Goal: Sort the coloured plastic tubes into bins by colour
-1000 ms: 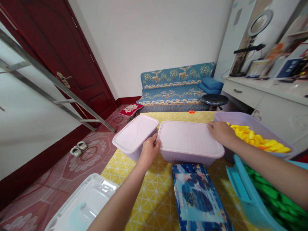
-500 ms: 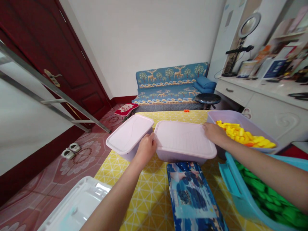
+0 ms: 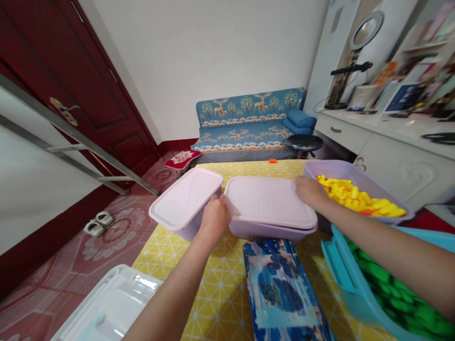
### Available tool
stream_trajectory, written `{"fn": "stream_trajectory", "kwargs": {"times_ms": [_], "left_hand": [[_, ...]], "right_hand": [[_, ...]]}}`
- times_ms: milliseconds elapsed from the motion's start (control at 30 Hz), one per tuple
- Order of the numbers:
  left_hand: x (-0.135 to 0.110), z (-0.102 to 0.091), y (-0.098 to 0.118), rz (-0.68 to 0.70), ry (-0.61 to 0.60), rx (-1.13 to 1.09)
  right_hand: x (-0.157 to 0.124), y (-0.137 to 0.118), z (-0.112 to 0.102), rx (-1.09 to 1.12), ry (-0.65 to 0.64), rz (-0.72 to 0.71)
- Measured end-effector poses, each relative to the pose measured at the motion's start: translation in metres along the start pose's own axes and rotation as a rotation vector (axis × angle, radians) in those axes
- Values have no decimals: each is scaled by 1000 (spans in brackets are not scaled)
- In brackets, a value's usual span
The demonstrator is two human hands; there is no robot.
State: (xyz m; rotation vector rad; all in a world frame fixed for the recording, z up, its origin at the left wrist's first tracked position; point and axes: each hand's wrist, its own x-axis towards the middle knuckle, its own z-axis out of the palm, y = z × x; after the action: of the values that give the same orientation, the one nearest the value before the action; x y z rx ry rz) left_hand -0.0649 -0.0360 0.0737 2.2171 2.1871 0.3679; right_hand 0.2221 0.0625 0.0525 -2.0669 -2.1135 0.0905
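A pale pink lid [image 3: 265, 201] lies on a lilac storage box [image 3: 261, 231] in the middle of the table, with a dark gap under its front right edge. My left hand [image 3: 216, 214] is closed at the box's left end, fingers at the lid's edge. At the right end, my right hand [image 3: 310, 190] grips the rim of the lid, its fingertips partly hidden. A second lidded lilac box [image 3: 186, 201] stands to the left. On the right, an uncovered lilac box [image 3: 336, 166] holds yellow pieces [image 3: 355, 196].
A blue printed box [image 3: 280, 289] lies in front on the yellow patterned tablecloth [image 3: 213, 279]. A turquoise bin [image 3: 341, 279] of green pieces [image 3: 394, 293] stands at the right. A clear white container [image 3: 117, 303] is at the lower left, small orange pieces [image 3: 272, 161] at the far edge.
The lid's front right edge has come up slightly, showing a gap above the box. Both hands keep their places on it. The whole view has shifted a little.
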Motion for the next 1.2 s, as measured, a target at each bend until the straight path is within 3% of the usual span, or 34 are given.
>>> {"fn": "stream_trajectory", "kwargs": {"times_ms": [133, 433, 567, 800, 967, 1200], "left_hand": [[-2, -2, 0, 14, -18, 0], [-10, 3, -1, -15, -26, 0], [-10, 5, -2, -11, -25, -1], [-12, 10, -4, 8, -12, -38], [-15, 10, -7, 23, 7, -61], [-14, -8, -13, 15, 57, -15]], "right_hand": [[-13, -2, 2, -14, 58, 8], [-35, -5, 9, 88, 190, -258], [-42, -12, 6, 110, 148, -213], [-43, -23, -3, -68, 87, -111], [-41, -19, 1, -75, 89, -161], [-37, -12, 0, -115, 99, -223]]}}
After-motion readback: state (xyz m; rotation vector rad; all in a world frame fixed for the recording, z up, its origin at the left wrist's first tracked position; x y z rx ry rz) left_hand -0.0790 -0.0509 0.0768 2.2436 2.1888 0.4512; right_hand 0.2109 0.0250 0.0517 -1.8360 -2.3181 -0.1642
